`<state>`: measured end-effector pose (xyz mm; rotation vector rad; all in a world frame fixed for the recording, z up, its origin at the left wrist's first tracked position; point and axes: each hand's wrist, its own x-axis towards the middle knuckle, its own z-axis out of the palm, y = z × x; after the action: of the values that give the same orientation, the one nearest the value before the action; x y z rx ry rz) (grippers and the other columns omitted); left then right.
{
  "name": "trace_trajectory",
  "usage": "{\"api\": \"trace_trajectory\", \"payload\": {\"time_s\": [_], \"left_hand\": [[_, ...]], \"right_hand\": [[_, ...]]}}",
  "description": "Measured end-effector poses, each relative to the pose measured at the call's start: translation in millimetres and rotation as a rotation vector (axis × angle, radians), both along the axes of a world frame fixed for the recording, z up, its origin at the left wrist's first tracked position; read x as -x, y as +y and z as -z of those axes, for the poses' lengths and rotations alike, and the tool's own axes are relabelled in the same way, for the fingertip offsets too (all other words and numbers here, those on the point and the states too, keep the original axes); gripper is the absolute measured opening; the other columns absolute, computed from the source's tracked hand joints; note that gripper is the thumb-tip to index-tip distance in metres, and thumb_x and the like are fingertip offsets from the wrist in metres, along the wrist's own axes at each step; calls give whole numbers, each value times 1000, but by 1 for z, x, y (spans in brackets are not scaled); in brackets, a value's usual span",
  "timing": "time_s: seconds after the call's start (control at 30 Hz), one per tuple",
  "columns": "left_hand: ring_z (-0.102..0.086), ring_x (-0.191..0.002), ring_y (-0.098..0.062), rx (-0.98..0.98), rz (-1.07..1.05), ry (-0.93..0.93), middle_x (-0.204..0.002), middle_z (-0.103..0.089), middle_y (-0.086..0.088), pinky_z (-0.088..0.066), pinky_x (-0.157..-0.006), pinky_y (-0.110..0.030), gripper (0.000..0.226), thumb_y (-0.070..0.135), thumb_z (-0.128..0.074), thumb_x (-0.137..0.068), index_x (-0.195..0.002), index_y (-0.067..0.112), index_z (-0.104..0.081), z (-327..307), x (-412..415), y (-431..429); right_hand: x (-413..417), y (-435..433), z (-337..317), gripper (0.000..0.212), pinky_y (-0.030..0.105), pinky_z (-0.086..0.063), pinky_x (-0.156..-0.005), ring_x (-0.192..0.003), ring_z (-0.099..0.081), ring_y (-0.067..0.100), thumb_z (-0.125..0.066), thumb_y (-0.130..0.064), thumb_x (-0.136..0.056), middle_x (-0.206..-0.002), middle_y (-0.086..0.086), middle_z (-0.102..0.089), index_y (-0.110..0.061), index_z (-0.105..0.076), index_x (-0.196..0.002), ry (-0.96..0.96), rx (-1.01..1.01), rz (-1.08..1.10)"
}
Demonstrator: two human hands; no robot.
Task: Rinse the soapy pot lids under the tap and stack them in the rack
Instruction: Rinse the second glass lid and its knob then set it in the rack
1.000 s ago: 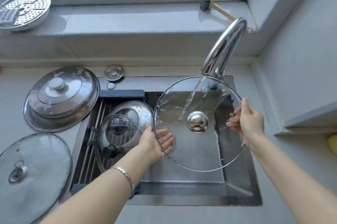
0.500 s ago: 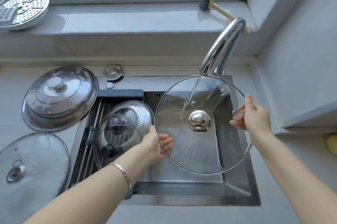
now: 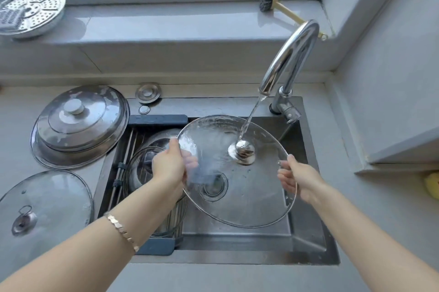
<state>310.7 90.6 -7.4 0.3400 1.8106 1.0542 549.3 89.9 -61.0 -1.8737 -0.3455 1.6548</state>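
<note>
The glass lid (image 3: pixel 249 187) is held over the sink (image 3: pixel 306 232), knob (image 3: pixel 242 150) upward. It is now laid flatter and brought further left than a moment ago, when it was stood more upright. The stream (image 3: pixel 249 120) from the tap (image 3: pixel 292 54), which was falling on the glass above the knob, is now taken on the knob itself, and water is spread over the upper face. The left rim is gripped by the left hand (image 3: pixel 173 165), thumb on top, fingers seen through the glass; the right rim is gripped by the right hand (image 3: pixel 299 180). Rinsing is judged under way, not finished. Two rinsed lids (image 3: pixel 142 168) are already stood in the rack (image 3: pixel 156 120) just beside. A steel lid (image 3: pixel 80 123) and a second glass lid (image 3: pixel 45 206) are left waiting on the tabletop (image 3: pixel 14 125).
</note>
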Motion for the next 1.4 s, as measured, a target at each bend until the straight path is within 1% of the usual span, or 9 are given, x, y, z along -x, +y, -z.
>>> {"api": "trace_trajectory", "payload": {"time_s": [0.1, 0.23, 0.37, 0.57, 0.7, 1.0, 1.17, 1.3, 1.4], "left_hand": [[-52, -37, -11, -114, 78, 136, -49, -59, -6, -40, -37, -17, 47, 39, -38, -98, -68, 7, -52, -17, 7, 5], [-53, -35, -5, -343, 208, 314, -56, -59, -12, -45, -40, -14, 51, 38, -40, -97, -63, 4, -55, -36, 13, 3], [-56, -38, -7, -450, 245, 364, -52, -61, -7, -48, -43, -16, 51, 40, -40, -96, -60, 8, -55, -37, 25, 3], [-57, -39, -4, -397, 151, 283, -43, -61, 5, -50, -47, -15, 51, 41, -34, -97, -63, 10, -53, -16, 37, 12], [-58, -51, -10, -196, 67, 102, -61, -60, -4, -49, -54, -21, 49, 40, -28, -100, -71, 10, -52, 9, 18, 30], [-57, -68, -15, 86, 59, -353, -76, -59, -3, -43, -82, -33, 46, 44, -25, -100, -77, 12, -51, 58, -39, 50], [-66, -64, -18, -17, 128, -243, -78, -65, -9, -53, -54, -25, 44, 42, -27, -100, -80, 7, -46, 35, -26, 46], [-65, -42, -13, -21, 204, -75, -51, -67, -6, -46, -34, -16, 49, 46, -30, -98, -72, 7, -42, 13, 0, 29], [-61, -35, -12, -27, 86, -14, -42, -63, -4, -39, -30, -13, 47, 46, -36, -97, -70, 8, -41, 3, 14, 18]], "right_hand": [[25, -3, 21, 31, 12, -43, -35, -29, -50, 5, -33, -33, -101, -62, 4, -48, -14, -54, -89, 130, 62, 38], [57, 5, 34, 33, 16, -46, -38, -35, -55, 10, -30, -38, -100, -49, 2, -55, -18, -53, -86, 271, 55, 97], [72, 16, 29, 35, 23, -49, -49, -51, -56, 15, -31, -36, -101, -61, 4, -55, -17, -53, -80, 204, -74, 146], [53, 34, -11, 41, 23, -44, -43, -32, -48, 9, -34, -38, -99, -42, -3, -47, -15, -43, -66, -127, -441, 210], [27, 43, -45, 46, 22, -44, -39, -30, -48, 10, -37, -40, -98, -35, -4, -46, -14, -41, -59, -319, -644, 147], [-13, 37, -65, 44, 17, -40, -34, -30, -51, 11, -44, -37, -96, -40, -2, -50, -14, -43, -59, -504, -731, 46], [-21, 40, -47, 45, 16, -40, -34, -28, -50, 10, -39, -39, -98, -45, 3, -49, -13, -42, -62, -474, -630, 107], [-5, 39, -23, 41, 23, -43, -46, -33, -53, 7, -36, -37, -98, -58, 9, -54, -6, -52, -78, -450, -428, 7], [28, 28, -13, 38, 33, -39, -87, -96, -59, 20, -43, -36, -95, -112, 14, -54, -7, -51, -117, -780, -452, -321]]}}
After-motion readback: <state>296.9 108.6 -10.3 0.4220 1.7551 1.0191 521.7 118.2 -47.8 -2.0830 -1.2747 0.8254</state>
